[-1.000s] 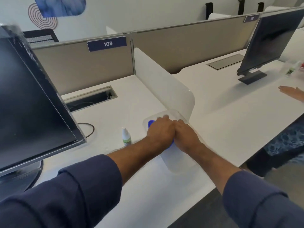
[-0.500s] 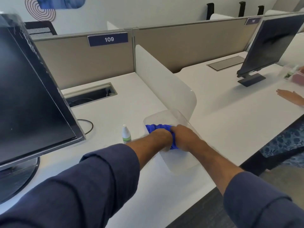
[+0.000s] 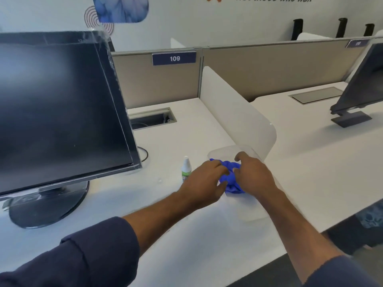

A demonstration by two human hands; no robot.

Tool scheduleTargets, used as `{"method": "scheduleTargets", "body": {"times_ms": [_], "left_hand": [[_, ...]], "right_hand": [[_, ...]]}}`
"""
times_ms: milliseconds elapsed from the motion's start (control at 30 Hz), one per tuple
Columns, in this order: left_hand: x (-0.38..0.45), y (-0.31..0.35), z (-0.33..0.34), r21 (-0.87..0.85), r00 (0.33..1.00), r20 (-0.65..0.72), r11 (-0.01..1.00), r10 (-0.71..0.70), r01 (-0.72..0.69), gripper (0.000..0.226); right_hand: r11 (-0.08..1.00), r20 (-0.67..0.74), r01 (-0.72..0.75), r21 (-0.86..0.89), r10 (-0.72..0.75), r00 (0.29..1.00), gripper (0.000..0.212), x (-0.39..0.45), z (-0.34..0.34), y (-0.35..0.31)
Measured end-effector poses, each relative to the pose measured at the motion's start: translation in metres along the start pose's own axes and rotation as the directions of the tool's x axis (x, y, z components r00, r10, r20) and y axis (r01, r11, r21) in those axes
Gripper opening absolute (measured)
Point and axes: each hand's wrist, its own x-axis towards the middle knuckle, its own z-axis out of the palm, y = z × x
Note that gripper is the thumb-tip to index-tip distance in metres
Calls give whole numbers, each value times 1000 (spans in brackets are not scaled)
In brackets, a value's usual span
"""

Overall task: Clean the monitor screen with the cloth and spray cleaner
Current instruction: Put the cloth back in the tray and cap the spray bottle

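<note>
A dark monitor (image 3: 58, 112) stands at the left of the white desk (image 3: 310, 162), with a small spray bottle (image 3: 186, 169) upright just right of it. Beside the bottle, the left hand (image 3: 204, 183) and right hand (image 3: 253, 172) both pinch a bunched blue cloth (image 3: 229, 177) inside a clear tray (image 3: 252, 212).

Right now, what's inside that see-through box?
A crumpled blue cloth lies inside the clear box. Both hands, left and right, cover part of it, so anything beneath stays hidden.

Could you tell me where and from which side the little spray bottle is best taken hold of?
Probably around its middle, at the green label, coming from the right with the left hand: the spray bottle stands upright, apart from the cloth.
</note>
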Motion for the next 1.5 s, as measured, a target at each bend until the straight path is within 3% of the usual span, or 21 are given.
{"method": "scheduleTargets", "body": {"times_ms": [100, 200, 333, 433, 533, 633, 800, 900, 967, 1067, 1200, 1333, 1500], "left_hand": [[-36, -22, -8, -23, 981, -180, 998, -69, 66, 9], [-75, -47, -5, -91, 942, -247, 973, -227, 211, 8], [-127, -84, 8, -108, 860, -237, 892, -452, 439, 14], [-149, -107, 13, -60, 779, -159, 793, -607, 606, 37], [-157, -121, 11, -85, 706, -153, 721, -692, 688, 46], [-153, -129, 9, -153, 668, -179, 691, -722, 706, 46], [-126, -140, 0, -185, 674, -180, 698, -716, 692, 47], [-105, -146, -1, -185, 676, -170, 697, -717, 693, 52], [-90, -149, 0, -176, 692, -143, 706, -708, 686, 58], [-72, -154, 4, -140, 711, -80, 714, -699, 686, 62], [-61, -155, 13, -126, 715, -71, 718, -695, 685, 40], [-68, -153, 20, -163, 699, -128, 710, -703, 685, 12], [-92, -142, 16, -334, 637, -178, 655, -750, 678, 21]], "right_hand": [[974, -212, 125, 191, -84, 974, 19, -18, 0, -24], [884, -400, 339, 322, -198, 895, 5, -46, 11, -52], [801, -320, 371, 469, -238, 917, 7, -72, 60, -79], [782, -210, 256, 568, -163, 964, 10, -76, 99, -84], [749, -144, 137, 649, -56, 988, 18, -73, 126, -88], [704, -127, 39, 709, 74, 989, 32, -67, 144, -94], [647, -103, -68, 759, 222, 969, 50, -45, 156, -100], [668, -96, -72, 741, 211, 973, 81, -28, 157, -99], [668, -91, -55, 742, 181, 979, 89, -17, 156, -99], [673, -79, -53, 738, 164, 983, 75, -6, 157, -96], [674, -86, -18, 738, 120, 989, 35, -4, 158, -90], [666, -81, 17, 746, 65, 995, 28, -20, 155, -85], [622, -109, 79, 779, 11, 994, 27, -55, 147, -84]]}}
